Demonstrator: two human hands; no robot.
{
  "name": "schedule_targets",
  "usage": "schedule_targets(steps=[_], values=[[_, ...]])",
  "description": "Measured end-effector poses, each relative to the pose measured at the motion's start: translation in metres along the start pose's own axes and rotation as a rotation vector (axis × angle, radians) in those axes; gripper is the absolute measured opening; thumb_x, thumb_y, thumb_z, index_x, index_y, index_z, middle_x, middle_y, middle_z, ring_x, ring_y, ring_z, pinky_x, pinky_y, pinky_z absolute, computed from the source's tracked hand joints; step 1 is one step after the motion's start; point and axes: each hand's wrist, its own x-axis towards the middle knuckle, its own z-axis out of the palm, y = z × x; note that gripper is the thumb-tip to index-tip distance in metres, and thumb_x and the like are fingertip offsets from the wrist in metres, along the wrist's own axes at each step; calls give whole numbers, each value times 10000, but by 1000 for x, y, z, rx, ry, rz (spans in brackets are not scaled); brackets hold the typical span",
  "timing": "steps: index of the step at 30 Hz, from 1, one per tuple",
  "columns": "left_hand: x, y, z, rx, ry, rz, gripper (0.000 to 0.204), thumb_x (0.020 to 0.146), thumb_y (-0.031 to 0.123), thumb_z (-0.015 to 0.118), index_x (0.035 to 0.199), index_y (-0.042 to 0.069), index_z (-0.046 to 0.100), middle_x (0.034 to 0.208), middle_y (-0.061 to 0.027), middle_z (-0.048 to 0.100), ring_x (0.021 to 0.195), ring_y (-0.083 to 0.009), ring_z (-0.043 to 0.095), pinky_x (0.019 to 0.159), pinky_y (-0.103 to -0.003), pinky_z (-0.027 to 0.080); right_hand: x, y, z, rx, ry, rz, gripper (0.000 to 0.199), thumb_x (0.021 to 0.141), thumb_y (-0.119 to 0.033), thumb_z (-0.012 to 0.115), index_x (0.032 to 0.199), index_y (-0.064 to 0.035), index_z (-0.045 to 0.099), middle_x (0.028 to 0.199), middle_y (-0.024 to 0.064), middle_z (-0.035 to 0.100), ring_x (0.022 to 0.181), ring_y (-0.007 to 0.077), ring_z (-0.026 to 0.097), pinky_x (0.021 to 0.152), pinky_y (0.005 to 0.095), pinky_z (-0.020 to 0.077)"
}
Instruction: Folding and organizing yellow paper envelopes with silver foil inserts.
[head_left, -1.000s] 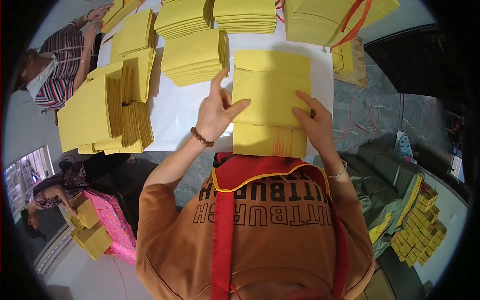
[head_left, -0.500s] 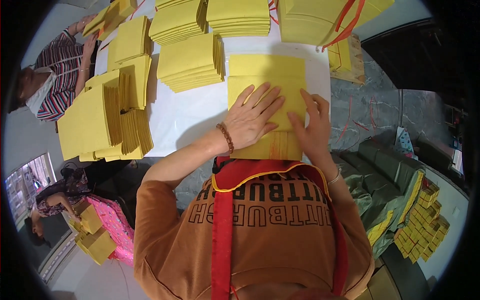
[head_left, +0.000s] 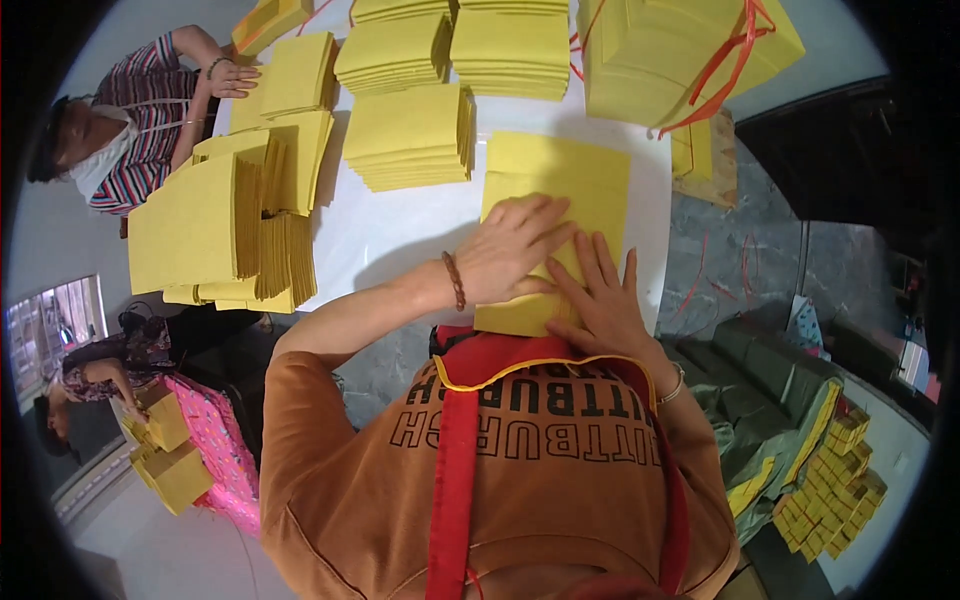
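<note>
A yellow paper piece (head_left: 557, 160), flat with a crease across its far part, lies on the white table (head_left: 400, 225) right before me; whether it is one sheet or a folded bag cannot be told. My left hand (head_left: 512, 250), with a beaded bracelet at the wrist, presses on its left half, fingers bent and thumb stretched out toward the middle. Beside it my right hand (head_left: 608, 305) rests on the near right part, fingers spread and palm down. Neither hand grips anything. Both hands hide much of the paper's near half.
Stacks of folded yellow paper (head_left: 408, 135) stand beyond and to the left (head_left: 190, 225). A large yellow bag with red ribbon (head_left: 690, 60) stands far right. One co-worker's hand (head_left: 232, 78) touches a stack at far left; another person handles yellow boxes (head_left: 165, 420) at lower left.
My right hand has moved from the paper's right edge onto its surface, fingers spreading. My left hand's fingers have bent more. The whole view has shifted slightly.
</note>
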Motion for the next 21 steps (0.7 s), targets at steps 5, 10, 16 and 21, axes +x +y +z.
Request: schedule_targets(steps=[5,10,16,21], values=[[1,15,6,450,-106,59,619,764,302,612,1273,-21,468,1320,-274,402,1208,-405,389,957,-474,362,5,25,-32,790,-56,124,607,909,-449,459,1405,-122,337,1490,170,192,1373,327,210,1095,500,135],[6,28,29,817,39,75,575,771,309,543,1243,-15,504,1200,-311,484,1090,-434,487,847,-481,441,8,48,-20,1802,199,391,476,995,-303,353,1368,-11,305,1170,168,566,1147,285,524,982,364,387],[6,23,1,610,100,69,511,751,213,551,1205,-20,524,1166,-274,528,1057,-366,539,783,-397,475,10,64,-31,1718,216,301,458,986,-323,385,1324,-15,374,1093,142,606,1030,229,581,918,331,421],[-4,-12,-89,390,352,115,487,724,53,563,1210,37,530,1158,-151,585,1060,-293,572,850,-395,479,24,56,-46,1577,497,391,384,981,-283,413,1273,-37,456,1049,86,623,988,180,584,891,307,422]])
